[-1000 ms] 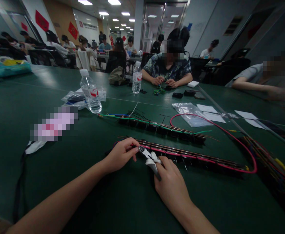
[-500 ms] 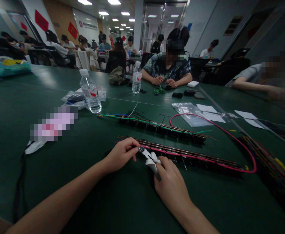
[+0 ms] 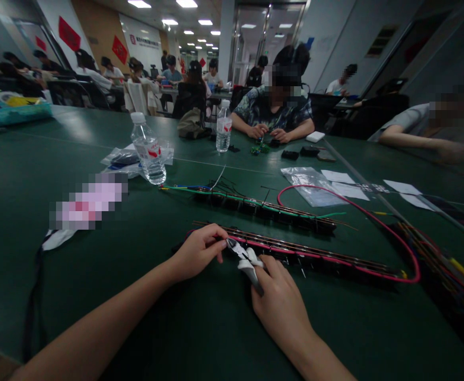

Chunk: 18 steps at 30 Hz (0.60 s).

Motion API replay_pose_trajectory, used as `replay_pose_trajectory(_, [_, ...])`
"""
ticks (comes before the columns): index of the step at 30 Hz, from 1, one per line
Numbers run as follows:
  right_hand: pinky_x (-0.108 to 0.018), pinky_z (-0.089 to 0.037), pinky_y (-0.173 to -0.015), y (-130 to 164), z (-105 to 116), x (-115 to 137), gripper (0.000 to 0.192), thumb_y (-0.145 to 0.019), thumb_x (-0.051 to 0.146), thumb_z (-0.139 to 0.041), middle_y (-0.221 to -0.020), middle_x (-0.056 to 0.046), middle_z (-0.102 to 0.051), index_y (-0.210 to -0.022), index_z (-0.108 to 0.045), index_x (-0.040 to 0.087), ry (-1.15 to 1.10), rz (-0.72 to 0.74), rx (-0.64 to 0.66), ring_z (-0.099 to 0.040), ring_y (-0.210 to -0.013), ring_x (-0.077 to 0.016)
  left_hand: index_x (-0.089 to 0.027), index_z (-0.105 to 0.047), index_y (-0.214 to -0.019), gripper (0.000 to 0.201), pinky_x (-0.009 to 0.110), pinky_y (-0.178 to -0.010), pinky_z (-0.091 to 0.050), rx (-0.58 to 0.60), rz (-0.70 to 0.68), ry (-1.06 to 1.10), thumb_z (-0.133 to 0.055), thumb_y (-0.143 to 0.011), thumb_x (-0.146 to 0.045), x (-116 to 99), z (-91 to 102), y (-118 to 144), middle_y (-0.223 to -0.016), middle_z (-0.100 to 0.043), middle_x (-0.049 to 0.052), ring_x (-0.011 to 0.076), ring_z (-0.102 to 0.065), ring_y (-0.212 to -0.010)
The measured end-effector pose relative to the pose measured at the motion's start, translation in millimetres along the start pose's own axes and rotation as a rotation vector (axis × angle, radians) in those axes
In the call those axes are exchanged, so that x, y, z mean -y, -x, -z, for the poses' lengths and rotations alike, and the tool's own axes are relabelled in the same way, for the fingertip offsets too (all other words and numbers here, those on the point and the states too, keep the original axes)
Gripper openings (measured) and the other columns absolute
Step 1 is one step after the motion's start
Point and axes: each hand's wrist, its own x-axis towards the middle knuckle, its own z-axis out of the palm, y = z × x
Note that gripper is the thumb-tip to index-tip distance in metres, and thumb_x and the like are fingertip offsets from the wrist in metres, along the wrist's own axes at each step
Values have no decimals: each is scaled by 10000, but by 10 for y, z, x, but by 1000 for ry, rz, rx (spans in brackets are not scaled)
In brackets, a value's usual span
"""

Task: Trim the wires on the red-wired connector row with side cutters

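Note:
My right hand (image 3: 277, 296) grips white-handled cutting pliers (image 3: 244, 258), whose jaws point at the left end of a long strip of black connectors wired with a pink cable (image 3: 311, 255). My left hand (image 3: 197, 251) pinches that same left end of the strip, fingertips right beside the plier jaws. The pink cable loops round to the right (image 3: 415, 259) and back over the table. A second strip with a green wire (image 3: 264, 206) lies parallel just beyond.
Green table (image 3: 200, 328). Water bottle (image 3: 148, 151) and plastic bags at left, a second bottle (image 3: 223, 128) farther back. Clear bag (image 3: 309, 185) and paper slips (image 3: 401, 186) at right. Bundle of coloured wires (image 3: 450, 270) at far right. A person (image 3: 274, 114) works opposite.

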Motion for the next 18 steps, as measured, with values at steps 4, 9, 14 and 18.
replay_pose_trajectory(4, [-385,-496,-785,-8,5,-1,237,-775,52,-524,-1068,-118,-588,-953,-621,175,-26,-5,-16,-563,-918,-254,-160,-550,-893,48,267,-626,-483,-4,4,13,-532,-896,-204,16,-5,0,-832,-573,2,109,-596,-619])
replay_pose_trajectory(9, [-389,-496,-808,-22,20,7,263,-754,45,-519,-1070,-116,-578,-958,-619,176,-94,-43,-14,-557,-929,-251,-159,-548,-879,72,270,-633,-490,-3,-12,29,-540,-899,-227,18,-4,-2,-887,-569,15,100,-591,-617])
replay_pose_trajectory(14, [-409,-493,-816,-20,22,12,314,-727,32,-513,-1111,-128,-561,-989,-622,169,-106,-61,-21,-541,-977,-274,-160,-548,-881,82,265,-628,-487,-5,0,35,-537,-903,-238,3,-6,-1,-878,-571,12,99,-589,-613])
replay_pose_trajectory(18, [-442,-475,-879,-15,35,10,396,-697,15,-510,-1185,-143,-527,-1049,-617,162,-120,-44,-36,-506,-1053,-295,-161,-548,-897,68,261,-622,-480,-7,0,40,-536,-900,-227,10,-11,-1,-865,-567,6,97,-589,-610])
